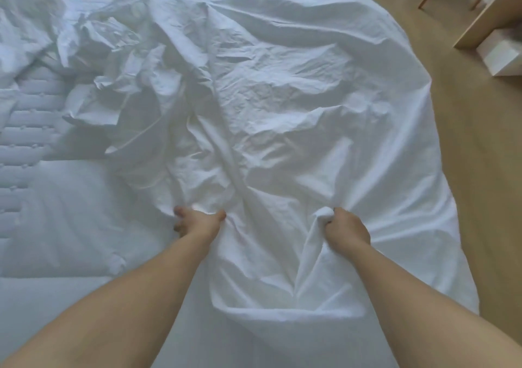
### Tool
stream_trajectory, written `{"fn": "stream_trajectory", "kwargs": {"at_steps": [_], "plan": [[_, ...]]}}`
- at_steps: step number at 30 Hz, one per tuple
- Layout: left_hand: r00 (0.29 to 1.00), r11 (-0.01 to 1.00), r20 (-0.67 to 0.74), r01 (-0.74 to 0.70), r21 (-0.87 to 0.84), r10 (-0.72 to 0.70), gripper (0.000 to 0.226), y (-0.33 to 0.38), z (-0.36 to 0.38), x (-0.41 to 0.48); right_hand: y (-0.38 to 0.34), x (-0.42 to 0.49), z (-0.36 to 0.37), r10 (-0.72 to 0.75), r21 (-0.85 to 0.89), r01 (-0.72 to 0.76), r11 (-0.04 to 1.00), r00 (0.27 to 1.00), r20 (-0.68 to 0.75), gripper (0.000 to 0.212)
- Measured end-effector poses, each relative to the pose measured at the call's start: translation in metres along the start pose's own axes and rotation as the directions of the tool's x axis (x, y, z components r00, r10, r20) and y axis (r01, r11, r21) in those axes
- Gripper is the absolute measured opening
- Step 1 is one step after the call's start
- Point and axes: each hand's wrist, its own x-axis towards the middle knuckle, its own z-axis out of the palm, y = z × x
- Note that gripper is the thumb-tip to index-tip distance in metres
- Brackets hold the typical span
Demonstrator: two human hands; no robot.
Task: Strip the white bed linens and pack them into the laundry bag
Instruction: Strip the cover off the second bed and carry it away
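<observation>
Both your hands grip bunched folds of the white sheet [282, 107]: left hand [197, 222] at 7 o'clock, right hand [346, 230] at 5 o'clock on the bed [42, 198].

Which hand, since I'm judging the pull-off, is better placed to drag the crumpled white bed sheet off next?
Probably right: the right hand grips a bunched fistful of the crumpled white bed sheet; the left hand lies splayed, grip unclear.

Quilted mattress [25, 141], crumpled white sheet [282, 99] spread over it
</observation>
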Motion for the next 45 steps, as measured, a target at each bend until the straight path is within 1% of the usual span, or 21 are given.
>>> {"fn": "stream_trajectory", "kwargs": {"at_steps": [2,4,6,9,11,13,15,17,19,21,22,24,25,27,28,29,32,35,40,43,45], "plan": [[0.993,0.988,0.046,-0.102,-0.118,0.108,0.073,0.006,-0.005,-0.001,-0.021,-0.011,-0.002,0.026,0.129,-0.023,0.991,1.000,-0.017,0.027],[0.960,0.949,0.062,-0.258,-0.182,0.272,0.036,0.021,-0.017,-0.014,-0.049,-0.026,-0.006,0.043,0.275,-0.023,0.961,0.997,-0.066,0.035],[0.918,0.900,0.053,-0.372,-0.230,0.393,0.019,0.042,-0.036,-0.033,-0.083,-0.045,-0.015,0.015,0.397,0.036,0.917,0.992,-0.127,0.041],[0.828,0.804,-0.023,-0.550,-0.228,0.560,0.028,0.074,-0.075,-0.061,-0.133,-0.087,-0.029,-0.140,0.513,0.234,0.826,0.967,-0.215,0.034],[0.710,0.681,-0.078,-0.696,-0.228,0.700,0.030,0.082,-0.103,-0.079,-0.158,-0.125,-0.031,-0.281,0.516,0.422,0.746,0.901,-0.330,0.037],[0.565,0.542,-0.052,-0.810,-0.223,0.823,0.030,0.073,-0.126,-0.094,-0.168,-0.163,-0.023,-0.391,0.527,0.528,0.666,0.849,-0.356,0.023],[0.453,0.463,0.097,-0.874,-0.145,0.886,0.027,0.051,-0.142,-0.101,-0.161,-0.187,-0.010,-0.497,0.550,0.536,0.640,0.835,-0.235,0.015],[0.428,0.458,0.279,-0.888,-0.046,0.859,0.029,0.029,-0.149,-0.100,-0.144,-0.194,0.000,-0.581,0.482,0.515,0.709,0.814,-0.015,0.020],[0.483,0.479,0.424,-0.869,0.123,0.766,0.036,0.008,-0.147,-0.088,-0.123,-0.190,0.003,-0.541,0.346,0.453,0.822,0.812,0.221,0.025],[0.553,0.456,0.530,-0.832,0.315,0.643,0.041,-0.005,-0.140,-0.076,-0.106,-0.181,-0.003,-0.417,0.283,0.333,0.899,0.847,0.330,0.028],[0.578,0.448,0.558,-0.815,0.367,0.596,0.043,-0.009,-0.136,-0.071,-0.101,-0.174,-0.007,-0.372,0.261,0.297,0.919,0.874,0.314,0.032],[0.631,0.478,0.510,-0.776,0.412,0.585,0.048,-0.007,-0.132,-0.064,-0.095,-0.152,-0.015,-0.318,0.194,0.286,0.938,0.934,0.162,0.039],[0.659,0.504,0.416,-0.749,0.429,0.626,0.050,-0.001,-0.131,-0.061,-0.094,-0.140,-0.019,-0.298,0.166,0.285,0.944,0.953,0.057,0.042],[0.684,0.580,0.120,-0.686,0.439,0.719,0.042,0.018,-0.132,-0.049,-0.096,-0.115,-0.026,-0.251,0.155,0.266,0.951,0.962,-0.107,0.052],[0.696,0.633,-0.003,-0.651,0.419,0.718,0.036,0.029,-0.133,-0.041,-0.098,-0.103,-0.030,-0.229,0.146,0.249,0.957,0.963,-0.138,0.059],[0.727,0.682,-0.064,-0.606,0.409,0.684,0.047,0.039,-0.134,-0.031,-0.100,-0.089,-0.032,-0.211,0.126,0.228,0.965,0.968,-0.138,0.067],[0.851,0.800,-0.083,-0.449,0.398,0.519,0.092,0.058,-0.133,0.004,-0.107,-0.047,-0.037,-0.156,0.064,0.160,0.985,0.985,-0.070,0.095],[0.932,0.896,-0.101,-0.301,0.325,0.349,0.117,0.063,-0.127,0.039,-0.123,-0.007,-0.038,-0.112,0.093,0.115,0.989,0.993,-0.038,0.118],[0.961,0.966,-0.165,-0.195,0.170,0.223,0.133,0.082,-0.106,0.077,-0.149,0.053,-0.040,0.013,0.186,-0.003,0.983,0.999,-0.050,0.145],[0.970,0.989,-0.196,-0.149,-0.019,0.142,0.136,0.104,-0.096,0.100,-0.157,0.088,-0.045,0.080,0.190,-0.054,0.980,0.988,-0.131,0.152],[0.978,0.985,-0.185,-0.120,-0.120,0.096,0.137,0.116,-0.092,0.115,-0.159,0.111,-0.050,0.138,0.281,-0.093,0.955,0.980,-0.144,0.156]]}}
